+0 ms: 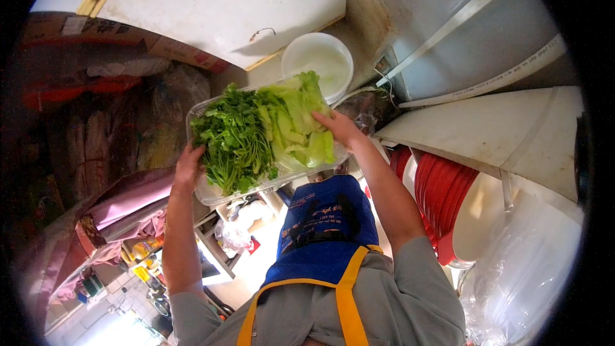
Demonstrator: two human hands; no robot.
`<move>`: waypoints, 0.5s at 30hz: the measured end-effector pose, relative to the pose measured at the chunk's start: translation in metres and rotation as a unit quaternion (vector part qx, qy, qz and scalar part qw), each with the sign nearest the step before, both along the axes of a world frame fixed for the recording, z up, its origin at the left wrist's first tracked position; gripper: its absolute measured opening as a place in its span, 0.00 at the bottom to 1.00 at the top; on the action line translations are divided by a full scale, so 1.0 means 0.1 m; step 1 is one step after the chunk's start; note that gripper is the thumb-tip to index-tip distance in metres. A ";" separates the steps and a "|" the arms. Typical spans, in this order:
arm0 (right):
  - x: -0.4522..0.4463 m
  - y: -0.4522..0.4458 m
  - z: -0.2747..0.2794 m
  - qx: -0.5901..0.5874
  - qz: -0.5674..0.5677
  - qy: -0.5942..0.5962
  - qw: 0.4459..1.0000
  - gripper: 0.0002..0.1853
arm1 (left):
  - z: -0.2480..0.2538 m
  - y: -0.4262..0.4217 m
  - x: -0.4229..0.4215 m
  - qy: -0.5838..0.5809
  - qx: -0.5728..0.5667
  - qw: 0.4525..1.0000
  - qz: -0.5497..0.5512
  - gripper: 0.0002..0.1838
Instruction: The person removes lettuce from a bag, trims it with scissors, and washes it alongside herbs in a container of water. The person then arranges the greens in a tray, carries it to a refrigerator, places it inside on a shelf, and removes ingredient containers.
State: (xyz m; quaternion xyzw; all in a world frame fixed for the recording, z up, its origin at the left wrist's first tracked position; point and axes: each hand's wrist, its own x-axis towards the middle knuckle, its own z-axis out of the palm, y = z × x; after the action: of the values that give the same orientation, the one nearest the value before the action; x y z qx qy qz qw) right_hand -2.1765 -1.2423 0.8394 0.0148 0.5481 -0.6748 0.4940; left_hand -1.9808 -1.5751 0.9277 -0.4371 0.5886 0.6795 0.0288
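At the left edge of the clear plastic tray (208, 193), the left hand (190, 163) is closed on the rim, its thumb side against the greens and its fingers underneath out of sight. On the opposite edge, the right hand (339, 128) is curled round the rim, tips resting on the lettuce leaves (298, 118); its underside is hidden too. Between both hands, the tray is held up in front of the body. Leafy herbs resembling coriander (232, 134) fill its left half, stems toward the near edge, and the pale green lettuce covers the right half up to the far right corner. Just beyond that corner stands a white bucket (298, 46) of cloudy liquid. Nearer the body is a blue apron (323, 230) with yellow straps. Well to the right sits a red stack (439, 186)
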 end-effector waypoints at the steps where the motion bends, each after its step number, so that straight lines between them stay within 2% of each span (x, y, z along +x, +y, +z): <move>1: 0.00 -0.01 0.01 -0.011 -0.001 -0.001 1.000 0.30 | 0.06 0.02 -0.02 -0.011 -0.008 1.000 -0.009 0.30; 8: 0.02 -0.02 -0.01 0.006 -0.004 -0.016 1.000 0.31 | -0.04 -0.19 0.05 -0.005 -0.027 0.999 -0.042 0.29; 11: 0.02 -0.03 -0.01 -0.001 -0.004 -0.021 1.000 0.31 | 0.12 -0.16 -0.01 -0.079 -0.083 0.993 -0.033 0.29; 15: 0.02 -0.04 0.09 -0.005 -0.003 -0.050 0.999 0.31 | 0.21 -0.14 -0.05 -0.031 -0.044 0.997 -0.055 0.28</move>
State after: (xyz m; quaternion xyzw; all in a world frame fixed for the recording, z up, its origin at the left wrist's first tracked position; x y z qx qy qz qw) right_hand -2.1745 -1.2464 0.8487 0.0474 0.5193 -0.6776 0.5185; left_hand -1.9858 -1.5888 0.9482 -0.4260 0.6397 0.6365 0.0653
